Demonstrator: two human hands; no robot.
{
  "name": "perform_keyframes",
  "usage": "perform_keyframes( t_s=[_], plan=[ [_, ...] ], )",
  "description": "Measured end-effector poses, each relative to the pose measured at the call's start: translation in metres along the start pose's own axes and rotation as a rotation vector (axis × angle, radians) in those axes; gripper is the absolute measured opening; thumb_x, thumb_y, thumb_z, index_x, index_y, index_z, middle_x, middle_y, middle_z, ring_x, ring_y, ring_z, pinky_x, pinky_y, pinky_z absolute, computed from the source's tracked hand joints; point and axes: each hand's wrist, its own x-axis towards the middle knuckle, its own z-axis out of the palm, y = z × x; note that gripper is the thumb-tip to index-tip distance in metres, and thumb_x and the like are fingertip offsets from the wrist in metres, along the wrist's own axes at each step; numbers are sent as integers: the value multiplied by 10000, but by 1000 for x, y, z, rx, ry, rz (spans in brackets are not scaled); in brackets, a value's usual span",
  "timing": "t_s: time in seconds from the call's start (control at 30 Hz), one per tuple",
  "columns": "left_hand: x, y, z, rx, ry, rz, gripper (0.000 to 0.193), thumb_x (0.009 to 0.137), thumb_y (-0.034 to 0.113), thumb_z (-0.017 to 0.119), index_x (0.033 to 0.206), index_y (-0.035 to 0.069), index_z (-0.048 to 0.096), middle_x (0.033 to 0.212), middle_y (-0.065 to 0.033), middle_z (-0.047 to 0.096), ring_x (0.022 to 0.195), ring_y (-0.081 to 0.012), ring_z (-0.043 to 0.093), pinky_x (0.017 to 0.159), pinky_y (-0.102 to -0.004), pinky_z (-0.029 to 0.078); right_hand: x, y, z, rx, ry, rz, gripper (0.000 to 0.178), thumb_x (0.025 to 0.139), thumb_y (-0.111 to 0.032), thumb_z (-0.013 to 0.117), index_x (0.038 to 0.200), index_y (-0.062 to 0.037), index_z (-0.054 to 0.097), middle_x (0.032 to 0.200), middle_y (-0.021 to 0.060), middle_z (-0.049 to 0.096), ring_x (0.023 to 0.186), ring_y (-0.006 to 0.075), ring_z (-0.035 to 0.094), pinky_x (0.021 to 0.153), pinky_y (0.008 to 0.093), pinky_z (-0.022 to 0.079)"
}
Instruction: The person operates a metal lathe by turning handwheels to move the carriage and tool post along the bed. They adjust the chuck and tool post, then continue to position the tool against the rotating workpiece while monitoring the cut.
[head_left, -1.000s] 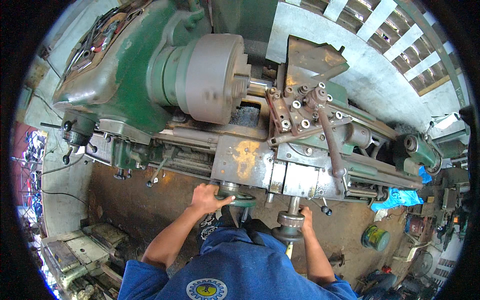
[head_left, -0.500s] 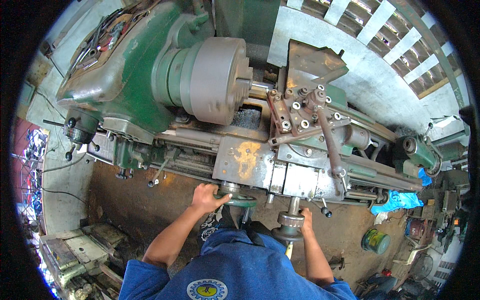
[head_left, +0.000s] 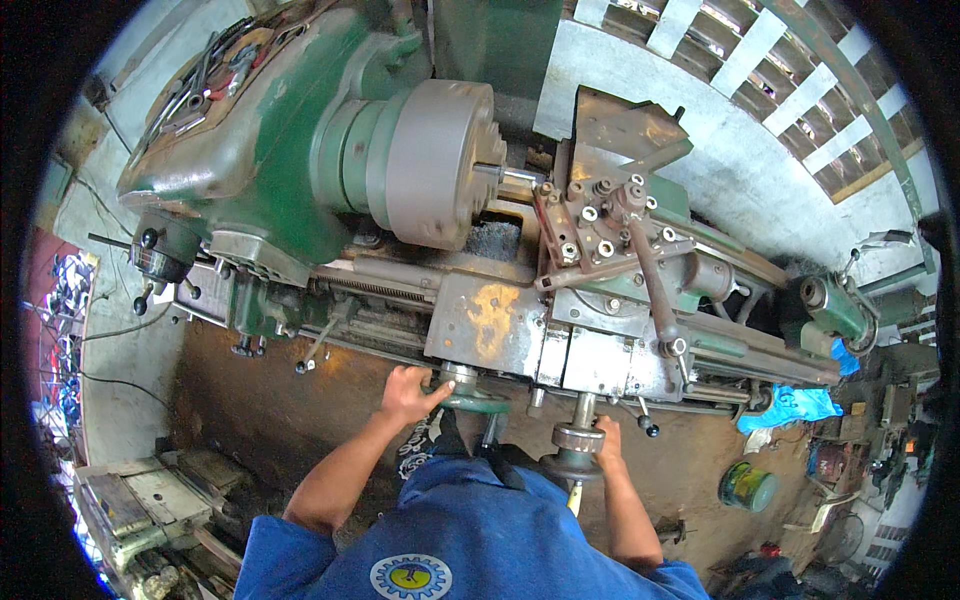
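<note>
I stand at a green metal lathe. My left hand (head_left: 407, 395) is closed round the rim of a green handwheel (head_left: 478, 403) below the carriage apron. At the cross-slide's metal handwheel (head_left: 572, 463), my right hand (head_left: 607, 440) is curled against the right side; its fingertips are partly hidden. Left of the tool post (head_left: 597, 222), the big grey chuck (head_left: 432, 165) holds a thin shiny round bar (head_left: 520, 176). The bar's free end lies close to the tool post, and whether a tool touches it cannot be made out. A long clamping lever (head_left: 653, 275) slants over the tool post.
Loose hand tools (head_left: 215, 80) lie on top of the headstock. Metal chips (head_left: 494, 240) fill the bed gap. The tailstock (head_left: 838, 308) stands far right, with a blue plastic bag (head_left: 790, 407) below. A green bucket (head_left: 748, 486) and an old machine (head_left: 140, 505) stand on the floor.
The view has shifted slightly. Both hands keep their places at the two handwheels, and the bar by the chuck looks brighter.
</note>
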Motion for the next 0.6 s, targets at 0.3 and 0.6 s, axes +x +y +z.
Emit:
perform_keyframes(
  t_s=[0.3,0.6],
  plan=[
    [5,22,-19,16,-20,-25,518,807,501,647,713,-7,620,645,-210,618,691,-396,626,661,-457,489,13,-1,0,45,-15,17,338,770,-230,639,899,82,656,942,328,634,919,484,627,784,482,527],
    [16,81,-6,297,-226,-101,618,751,660,591,670,54,680,678,-182,658,696,-353,662,668,-448,533,43,29,11,542,-450,23,434,885,-312,647,1145,29,582,1069,178,673,943,273,674,824,392,552]
  ],
)
